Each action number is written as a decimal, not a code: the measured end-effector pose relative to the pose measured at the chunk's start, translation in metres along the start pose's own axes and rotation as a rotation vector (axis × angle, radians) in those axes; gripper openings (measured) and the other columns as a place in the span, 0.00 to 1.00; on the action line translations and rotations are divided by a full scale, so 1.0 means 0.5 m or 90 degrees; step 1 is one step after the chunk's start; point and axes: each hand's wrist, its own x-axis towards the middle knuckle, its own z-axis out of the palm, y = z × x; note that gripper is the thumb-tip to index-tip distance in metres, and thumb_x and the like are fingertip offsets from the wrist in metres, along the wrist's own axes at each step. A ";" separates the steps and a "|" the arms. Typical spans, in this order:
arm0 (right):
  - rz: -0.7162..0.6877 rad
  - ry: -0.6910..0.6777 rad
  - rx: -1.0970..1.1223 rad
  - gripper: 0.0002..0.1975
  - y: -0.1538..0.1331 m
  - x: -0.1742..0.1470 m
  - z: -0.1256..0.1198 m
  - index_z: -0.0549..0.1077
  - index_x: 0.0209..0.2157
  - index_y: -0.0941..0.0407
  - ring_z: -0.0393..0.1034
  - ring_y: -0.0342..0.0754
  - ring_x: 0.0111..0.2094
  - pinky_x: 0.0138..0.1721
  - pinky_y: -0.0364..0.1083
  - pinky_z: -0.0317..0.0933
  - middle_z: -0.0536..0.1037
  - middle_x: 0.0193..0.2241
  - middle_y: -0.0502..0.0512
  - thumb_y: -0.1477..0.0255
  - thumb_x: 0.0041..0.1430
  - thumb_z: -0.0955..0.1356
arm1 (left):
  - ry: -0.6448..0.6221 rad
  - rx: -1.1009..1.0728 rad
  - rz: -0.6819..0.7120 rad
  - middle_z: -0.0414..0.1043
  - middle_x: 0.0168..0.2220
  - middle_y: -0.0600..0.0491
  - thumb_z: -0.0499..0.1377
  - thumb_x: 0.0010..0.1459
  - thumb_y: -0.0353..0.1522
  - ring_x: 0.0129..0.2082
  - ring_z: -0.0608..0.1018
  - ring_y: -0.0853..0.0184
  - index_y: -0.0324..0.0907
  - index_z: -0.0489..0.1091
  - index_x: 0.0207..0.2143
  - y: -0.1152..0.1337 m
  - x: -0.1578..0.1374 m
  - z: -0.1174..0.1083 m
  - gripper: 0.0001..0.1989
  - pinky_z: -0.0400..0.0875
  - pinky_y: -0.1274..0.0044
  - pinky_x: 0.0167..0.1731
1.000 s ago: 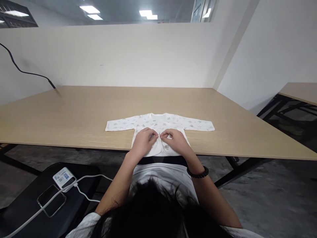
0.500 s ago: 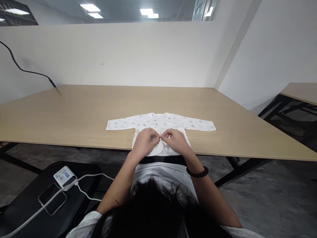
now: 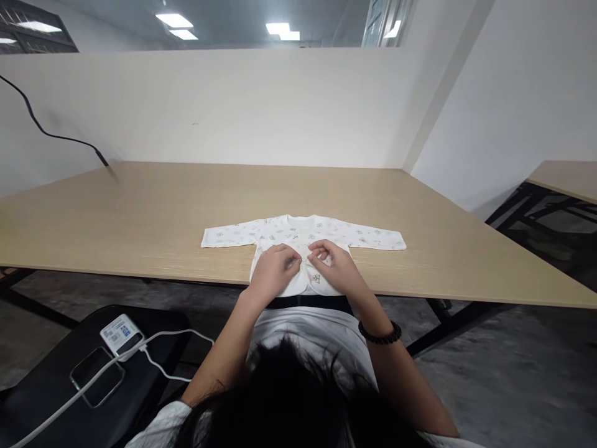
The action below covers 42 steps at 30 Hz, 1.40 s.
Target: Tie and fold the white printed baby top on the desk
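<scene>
A small white long-sleeved baby jacket (image 3: 298, 233) with a faint print lies face up, sleeves spread to both sides, its hem at the table's near edge. My left hand (image 3: 276, 269) pinches the jacket's front near the middle opening. Just to the right, my right hand (image 3: 333, 264) is over the other front panel, its thumb and fingers apart and curved, with nothing visible between them. The fingertips of the two hands are a short gap apart. Whatever fastening lies under the left fingertips is too small to make out.
The wooden table (image 3: 186, 193) meets a white partition (image 3: 261, 106) at the back. On a black chair (image 3: 153, 336) at the lower left lie a white device (image 3: 121, 333) and a phone (image 3: 97, 376), with a white cable (image 3: 88, 386). A black cable (image 3: 60, 135) hangs at far left.
My right fingers have come apart from their pinch and moved slightly right, away from the left fingertips. My left hand stays at the jacket's front.
</scene>
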 end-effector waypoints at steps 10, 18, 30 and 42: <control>-0.167 -0.223 -0.177 0.12 -0.027 -0.079 -0.078 0.72 0.44 0.53 0.65 0.53 0.50 0.51 0.49 0.59 0.73 0.47 0.55 0.72 0.58 0.72 | -0.113 0.152 0.134 0.72 0.51 0.50 0.64 0.59 0.41 0.51 0.74 0.59 0.44 0.70 0.49 0.046 -0.089 -0.056 0.18 0.68 0.69 0.52; -0.145 -0.041 -0.090 0.07 -0.045 -0.073 -0.070 0.70 0.35 0.56 0.68 0.47 0.35 0.39 0.44 0.59 0.75 0.33 0.53 0.69 0.67 0.64 | -0.047 0.114 0.133 0.74 0.45 0.52 0.50 0.68 0.34 0.45 0.76 0.65 0.43 0.70 0.44 0.057 -0.088 -0.041 0.10 0.70 0.73 0.46; -0.123 -0.220 -0.082 0.12 -0.051 -0.072 -0.146 0.77 0.37 0.53 0.72 0.49 0.40 0.43 0.45 0.64 0.78 0.37 0.53 0.63 0.68 0.65 | -0.130 0.109 0.119 0.75 0.49 0.55 0.55 0.65 0.43 0.51 0.74 0.63 0.50 0.72 0.48 0.029 -0.089 -0.144 0.13 0.65 0.71 0.57; 0.316 -0.014 -0.507 0.20 0.190 0.068 -0.292 0.72 0.52 0.63 0.68 0.62 0.52 0.50 0.51 0.62 0.73 0.50 0.71 0.65 0.63 0.66 | 0.043 0.327 -0.476 0.63 0.59 0.33 0.51 0.60 0.49 0.60 0.64 0.37 0.37 0.70 0.51 -0.268 0.013 -0.247 0.28 0.59 0.49 0.58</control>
